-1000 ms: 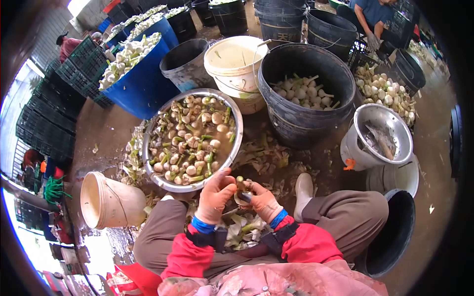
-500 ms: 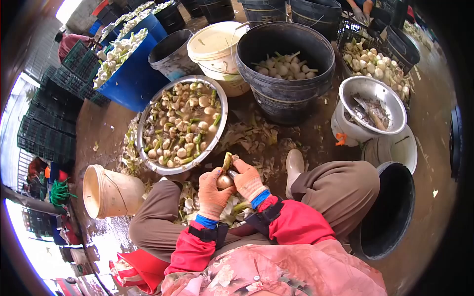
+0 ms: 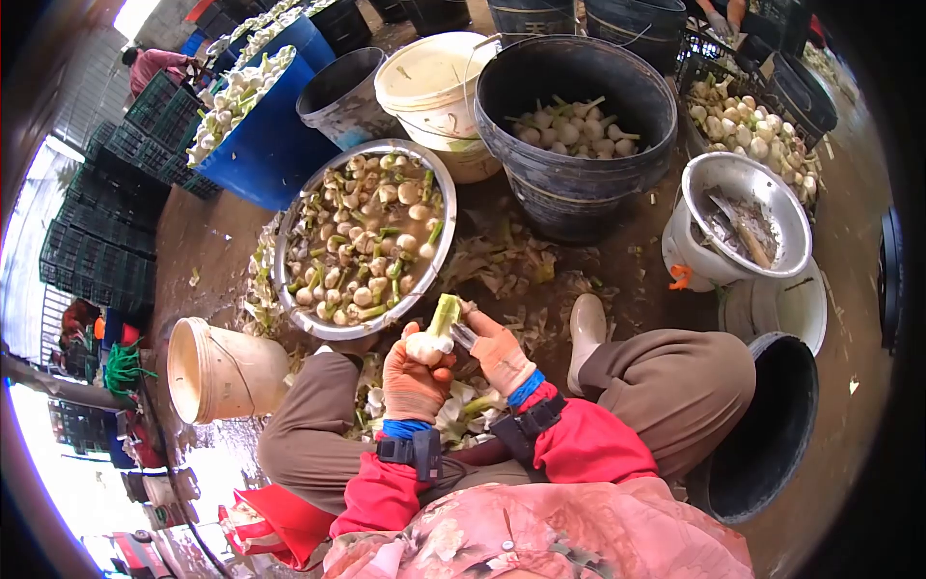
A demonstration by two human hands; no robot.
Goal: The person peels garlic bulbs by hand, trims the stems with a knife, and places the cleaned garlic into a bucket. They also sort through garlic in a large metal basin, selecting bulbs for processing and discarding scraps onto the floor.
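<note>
My left hand (image 3: 415,384), in an orange glove, is closed around a garlic bulb (image 3: 427,347) whose pale outside and green stem face up. In my right hand (image 3: 500,359), also gloved, is a small knife (image 3: 465,336); its short metal blade lies against the side of the bulb by the stem, and its handle is hidden. Just beyond my hands stands a wide metal basin (image 3: 449,207) full of garlic bulbs (image 3: 371,241) in brownish water. Peeled skins and leaves (image 3: 468,405) lie between my legs.
A black bucket (image 3: 569,198) with garlic stands ahead, beside a white bucket (image 3: 434,101). To the right are a metal bowl (image 3: 696,207) on a bucket and a crate of garlic (image 3: 752,135). A tipped bucket (image 3: 236,372) lies left. Other people work in the background.
The bulb has turned from its brownish side to a whiter one, with its stem showing more. My hands have opened slightly around it, and the blade is more visible. The view has shifted a little.
</note>
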